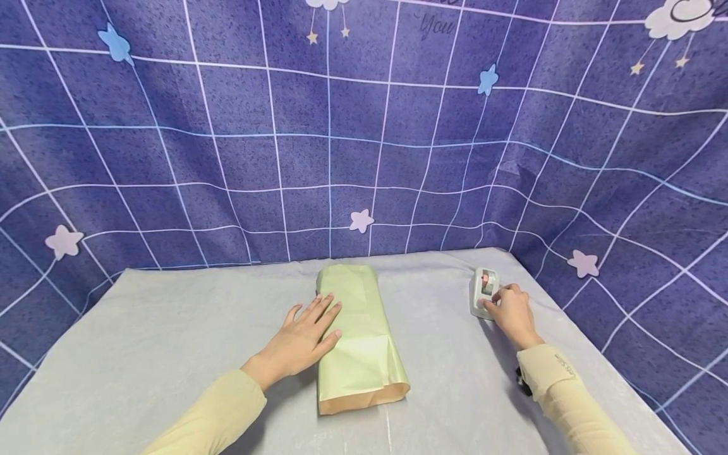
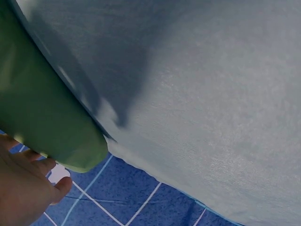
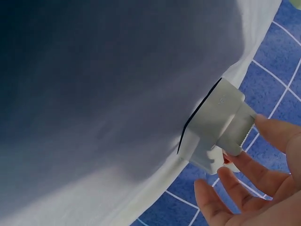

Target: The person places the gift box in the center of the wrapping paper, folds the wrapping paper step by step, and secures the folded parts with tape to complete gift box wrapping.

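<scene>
Your left hand (image 1: 297, 344) lies with fingers spread over the left side of a pale green paper bag (image 1: 357, 319), which rests lengthwise on the grey-white tablecloth (image 1: 188, 335) in front of you, its open, brown-lined end towards you. Off to the right, well apart from the bag and near the table's right edge, your right hand (image 1: 514, 318) pinches the near end of a small light-grey tape dispenser (image 1: 485, 289) between thumb and fingertips, by its serrated edge; purple-blue gridded curtain (image 1: 301, 158) behind, with stars.
</scene>
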Action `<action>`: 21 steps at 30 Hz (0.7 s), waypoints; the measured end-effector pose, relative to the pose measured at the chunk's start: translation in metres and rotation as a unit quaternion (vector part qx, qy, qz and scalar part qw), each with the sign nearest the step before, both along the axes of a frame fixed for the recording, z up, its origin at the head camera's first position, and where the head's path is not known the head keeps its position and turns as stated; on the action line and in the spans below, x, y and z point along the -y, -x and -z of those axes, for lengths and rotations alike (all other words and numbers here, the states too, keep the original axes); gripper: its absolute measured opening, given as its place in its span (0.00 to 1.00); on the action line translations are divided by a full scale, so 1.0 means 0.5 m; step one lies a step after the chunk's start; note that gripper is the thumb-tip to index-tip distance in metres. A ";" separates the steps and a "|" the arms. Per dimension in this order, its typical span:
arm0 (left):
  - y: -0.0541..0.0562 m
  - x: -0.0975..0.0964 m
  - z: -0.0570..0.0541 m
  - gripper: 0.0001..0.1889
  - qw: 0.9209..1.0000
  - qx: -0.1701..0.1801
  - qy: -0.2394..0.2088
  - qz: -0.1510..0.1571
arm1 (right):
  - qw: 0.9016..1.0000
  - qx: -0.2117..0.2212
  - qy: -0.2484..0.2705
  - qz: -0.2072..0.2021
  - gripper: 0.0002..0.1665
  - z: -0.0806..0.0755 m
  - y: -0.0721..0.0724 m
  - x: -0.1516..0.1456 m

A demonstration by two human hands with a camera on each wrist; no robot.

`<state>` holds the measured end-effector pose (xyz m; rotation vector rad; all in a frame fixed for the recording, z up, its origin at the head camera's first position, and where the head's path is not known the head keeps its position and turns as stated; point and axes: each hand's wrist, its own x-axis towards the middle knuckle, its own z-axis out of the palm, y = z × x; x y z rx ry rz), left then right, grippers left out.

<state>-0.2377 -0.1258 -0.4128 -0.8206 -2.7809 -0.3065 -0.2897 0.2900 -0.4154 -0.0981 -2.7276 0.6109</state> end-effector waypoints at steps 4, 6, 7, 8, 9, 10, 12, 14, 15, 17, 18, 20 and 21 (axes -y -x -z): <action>0.000 0.000 0.000 0.30 1.000 0.002 -0.003 0.000 | 1.000 -0.008 0.013 0.006 0.18 -0.002 0.000 0.005; -0.001 -0.001 0.000 0.30 1.000 0.002 -0.003 0.000 | 1.000 -0.011 0.020 0.011 0.17 -0.004 0.000 0.008; 0.000 -0.001 0.000 0.30 1.000 0.001 -0.004 0.000 | 1.000 -0.011 0.025 0.014 0.17 -0.004 0.000 0.009; 0.000 -0.001 0.001 0.30 1.000 -0.002 -0.003 0.000 | 0.999 -0.010 0.029 0.018 0.18 -0.005 0.001 0.011; 0.000 -0.001 0.001 0.30 1.000 -0.001 -0.003 0.000 | 0.999 -0.009 0.034 0.022 0.18 -0.006 0.001 0.012; 0.000 -0.001 0.001 0.30 1.000 -0.002 -0.003 -0.001 | 0.999 -0.008 0.039 0.027 0.18 -0.006 0.001 0.014; 0.001 -0.001 0.003 0.30 1.000 -0.002 -0.003 -0.001 | 0.998 -0.006 0.048 0.040 0.18 -0.008 0.003 0.017; 0.001 -0.001 0.003 0.30 1.000 0.000 -0.004 -0.002 | 0.997 -0.005 0.055 0.054 0.18 -0.009 0.004 0.020; 0.001 0.000 0.003 0.30 1.000 0.002 -0.004 -0.002 | 0.996 -0.007 0.059 0.059 0.17 -0.009 0.005 0.021; 0.002 -0.001 0.005 0.30 1.000 0.004 -0.003 -0.003 | 0.996 -0.009 0.063 0.069 0.15 -0.009 0.006 0.024; 0.003 0.000 0.005 0.30 1.000 0.005 -0.003 -0.003 | 0.995 -0.011 0.066 0.071 0.15 -0.009 0.006 0.026; 0.003 0.000 0.006 0.31 1.000 0.004 -0.002 -0.004 | 0.995 -0.013 0.069 0.076 0.14 -0.010 0.007 0.029; 0.003 0.000 0.006 0.31 1.000 0.004 -0.001 -0.003 | 0.994 -0.014 0.070 0.077 0.14 -0.010 0.008 0.030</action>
